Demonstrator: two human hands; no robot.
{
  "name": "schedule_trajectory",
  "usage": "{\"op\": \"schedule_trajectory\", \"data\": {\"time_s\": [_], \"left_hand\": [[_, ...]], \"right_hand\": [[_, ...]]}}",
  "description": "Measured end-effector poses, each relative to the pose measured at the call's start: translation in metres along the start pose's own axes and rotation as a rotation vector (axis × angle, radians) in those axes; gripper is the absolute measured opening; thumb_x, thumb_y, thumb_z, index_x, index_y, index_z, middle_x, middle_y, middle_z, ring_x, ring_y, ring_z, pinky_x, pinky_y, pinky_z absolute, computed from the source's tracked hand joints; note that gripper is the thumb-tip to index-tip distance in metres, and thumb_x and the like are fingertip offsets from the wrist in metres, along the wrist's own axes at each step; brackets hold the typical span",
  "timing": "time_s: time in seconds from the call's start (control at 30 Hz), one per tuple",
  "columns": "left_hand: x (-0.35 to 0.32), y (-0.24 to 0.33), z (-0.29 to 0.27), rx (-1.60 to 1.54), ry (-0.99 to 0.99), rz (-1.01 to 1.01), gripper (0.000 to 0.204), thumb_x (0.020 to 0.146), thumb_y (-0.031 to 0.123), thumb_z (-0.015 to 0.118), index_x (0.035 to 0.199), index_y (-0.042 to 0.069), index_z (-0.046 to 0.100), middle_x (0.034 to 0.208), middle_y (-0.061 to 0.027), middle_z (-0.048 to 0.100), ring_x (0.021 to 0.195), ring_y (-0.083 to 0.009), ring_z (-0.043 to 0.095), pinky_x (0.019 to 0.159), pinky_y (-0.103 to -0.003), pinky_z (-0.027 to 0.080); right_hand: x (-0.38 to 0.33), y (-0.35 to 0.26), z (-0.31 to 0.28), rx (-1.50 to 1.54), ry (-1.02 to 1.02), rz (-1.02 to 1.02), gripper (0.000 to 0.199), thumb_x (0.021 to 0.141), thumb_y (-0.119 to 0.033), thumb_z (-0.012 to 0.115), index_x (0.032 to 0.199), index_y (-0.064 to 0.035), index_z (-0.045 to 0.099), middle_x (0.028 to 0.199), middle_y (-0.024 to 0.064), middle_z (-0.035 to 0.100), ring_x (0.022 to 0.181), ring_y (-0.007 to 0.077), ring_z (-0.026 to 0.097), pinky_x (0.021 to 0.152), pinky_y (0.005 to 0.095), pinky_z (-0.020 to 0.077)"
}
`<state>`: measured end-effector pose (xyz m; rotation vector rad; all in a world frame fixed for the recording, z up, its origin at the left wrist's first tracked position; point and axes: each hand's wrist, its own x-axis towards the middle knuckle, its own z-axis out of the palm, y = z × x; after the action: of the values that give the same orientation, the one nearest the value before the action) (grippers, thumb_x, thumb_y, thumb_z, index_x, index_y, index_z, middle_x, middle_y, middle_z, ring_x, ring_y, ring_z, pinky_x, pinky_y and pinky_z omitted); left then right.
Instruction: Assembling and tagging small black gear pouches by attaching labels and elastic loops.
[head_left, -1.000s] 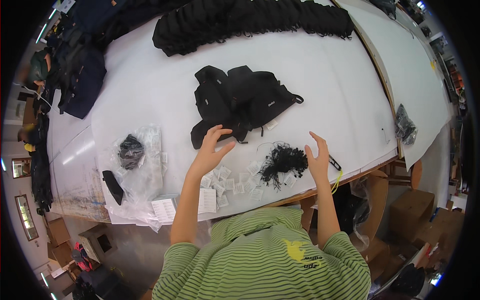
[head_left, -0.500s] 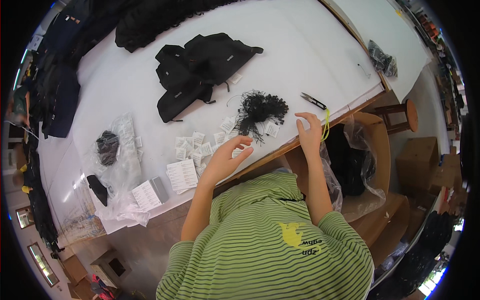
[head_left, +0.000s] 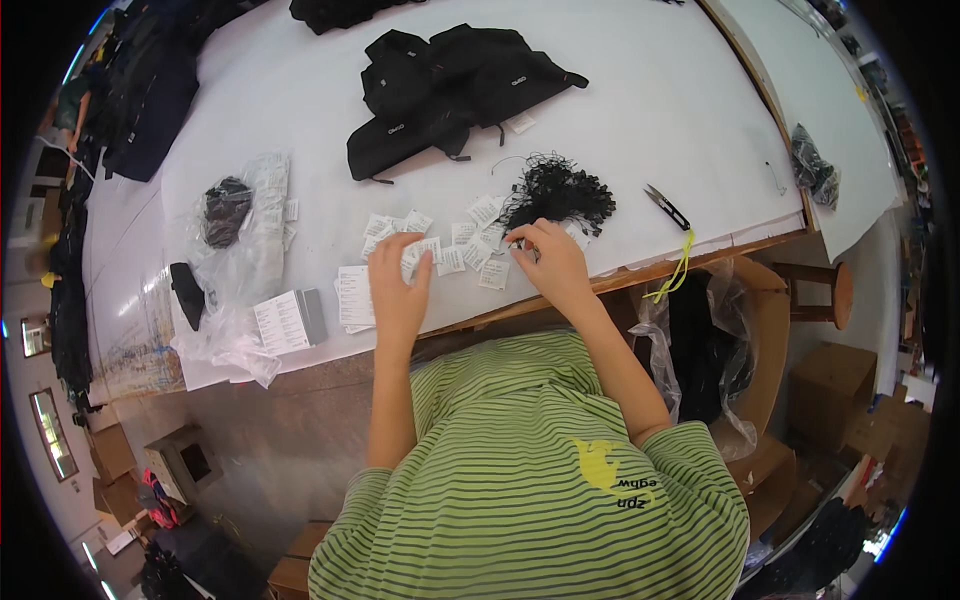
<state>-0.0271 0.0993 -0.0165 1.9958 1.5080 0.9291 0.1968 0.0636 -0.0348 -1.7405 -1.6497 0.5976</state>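
Head view: white paper-covered worktop (head_left: 650,130) fills the upper half of the frame, with both bare hands at its near edge. The left hand (head_left: 397,290), left of centre, has thumb and fingers spread apart over a scatter of small white printed tags (head_left: 492,274); whether it touches any cannot be told. The right hand (head_left: 553,265), right of centre, has its fingertips brought together on what looks like a thin black cord (head_left: 517,244), just below a tangled bundle of black cords (head_left: 560,195). Judging from how things lie, much is left: the bundle is thick, many tags lie loose, and no tag can be made out joined to a cord. A block of white printed cards with a grey side (head_left: 285,322) stands untouched at the lower left. Soft black cloth pieces (head_left: 450,100) lie together at upper centre, with one white tag (head_left: 521,122) at their lower right edge; whether it is attached is unclear. Black-handled metal thread snips (head_left: 668,208) lie unused at the right
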Motion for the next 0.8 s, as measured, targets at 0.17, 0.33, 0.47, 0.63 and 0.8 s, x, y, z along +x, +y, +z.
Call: {"op": "schedule_trajectory", "data": {"time_s": [0.17, 0.33, 0.47, 0.63, 0.8], "left_hand": [[-0.015, -0.035, -0.032, 0.379, -0.111, -0.324, 0.072, 0.069, 0.022, 0.076, 0.131, 0.010, 0.041, 0.129, -0.0129, 0.042, 0.117, -0.0342, 0.040, 0.100, -0.048, 0.029], [-0.037, -0.060, -0.035, 0.366, 0.062, -0.309, 0.083, 0.071, 0.026, 0.076, 0.136, -0.001, 0.032, 0.132, -0.0212, 0.039, 0.122, -0.0387, 0.035, 0.102, -0.049, 0.027], [-0.046, -0.070, -0.041, 0.298, 0.082, -0.387, 0.085, 0.074, 0.026, 0.075, 0.137, -0.005, 0.029, 0.133, -0.0242, 0.038, 0.122, -0.0398, 0.035, 0.103, -0.048, 0.028], [-0.049, -0.075, -0.043, 0.352, 0.060, -0.438, 0.079, 0.075, 0.023, 0.073, 0.136, -0.006, 0.032, 0.126, -0.0238, 0.043, 0.117, -0.0392, 0.039, 0.100, -0.045, 0.032], [-0.046, -0.064, -0.042, 0.434, 0.136, -0.369, 0.062, 0.076, 0.023, 0.073, 0.123, -0.005, 0.044, 0.117, -0.0198, 0.047, 0.110, -0.0372, 0.042, 0.095, -0.044, 0.034]], "right_hand": [[0.008, 0.016, 0.023, -0.123, -0.037, -0.025, 0.018, 0.072, -0.012, 0.070, 0.086, -0.0118, 0.058, 0.075, 0.0044, 0.049, 0.075, 0.0227, 0.055, 0.065, 0.0365, 0.0453], [0.013, 0.016, 0.012, -0.044, -0.043, -0.042, 0.013, 0.074, -0.012, 0.070, 0.078, -0.0090, 0.059, 0.078, 0.0039, 0.051, 0.073, 0.0229, 0.055, 0.062, 0.0358, 0.0452], [0.030, -0.005, -0.017, 0.121, 0.100, -0.001, 0.011, 0.078, -0.014, 0.071, 0.080, -0.0067, 0.063, 0.082, 0.0004, 0.056, 0.056, 0.0128, 0.049, 0.052, 0.0255, 0.0387], [0.049, -0.021, -0.029, 0.341, 0.176, -0.048, 0.010, 0.080, -0.015, 0.070, 0.081, -0.0069, 0.064, 0.081, -0.0002, 0.061, 0.054, 0.0063, 0.045, 0.050, 0.0211, 0.0347], [0.063, -0.038, -0.035, 0.826, 0.094, 0.071, 0.011, 0.088, -0.013, 0.064, 0.086, -0.0039, 0.060, 0.066, -0.0010, 0.054, 0.054, 0.0033, 0.043, 0.050, 0.0185, 0.0350]]}}
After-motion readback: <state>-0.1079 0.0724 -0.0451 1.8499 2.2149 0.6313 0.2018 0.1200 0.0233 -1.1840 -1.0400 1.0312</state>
